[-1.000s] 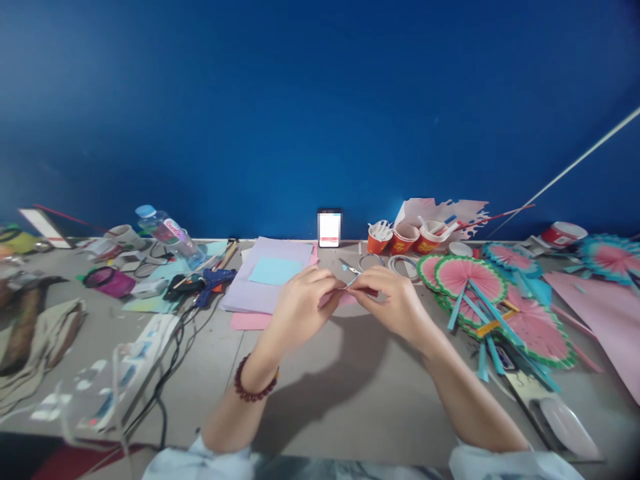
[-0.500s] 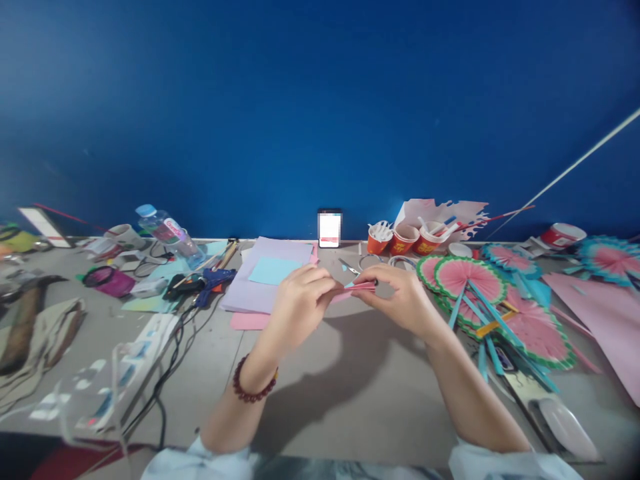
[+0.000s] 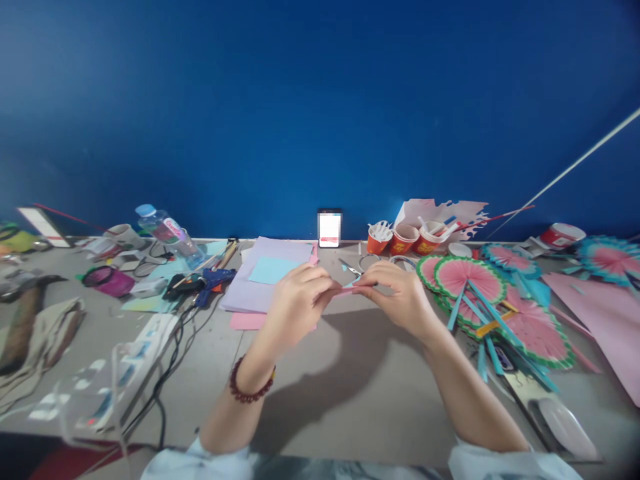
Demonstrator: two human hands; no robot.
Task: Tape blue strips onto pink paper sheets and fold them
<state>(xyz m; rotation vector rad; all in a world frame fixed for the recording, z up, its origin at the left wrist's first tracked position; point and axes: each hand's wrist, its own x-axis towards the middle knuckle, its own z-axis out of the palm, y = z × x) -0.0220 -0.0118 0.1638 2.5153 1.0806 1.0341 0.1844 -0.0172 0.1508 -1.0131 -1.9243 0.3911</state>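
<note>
Between my two hands is a narrow piece of pink paper [image 3: 345, 291], held above the table. My left hand [image 3: 303, 298] pinches its left end, fingers closed. With thumb and forefinger, my right hand [image 3: 395, 293] grips the right end, which is mostly covered by the fingertips. Just behind the hands lie scissors [image 3: 353, 270] with their blades pointing left. Sheets of lilac paper [image 3: 253, 293] with a light blue sheet [image 3: 273, 270] on top lie beside my left hand. Near my right hand are pink pleated paper fans [image 3: 470, 279] with green edges.
Red paper cups [image 3: 404, 240] with pens stand along the blue wall [image 3: 320, 100], near an upright phone [image 3: 330, 230]. At left are a water bottle [image 3: 170, 233], a blue glue gun [image 3: 213, 287] and a power strip [image 3: 135, 370] with cables. A computer mouse [image 3: 565, 427] lies front right.
My right fingers have shifted slightly left along the pink paper, so less of its right end shows. My left forearm has moved a little left. The table items stay put.
</note>
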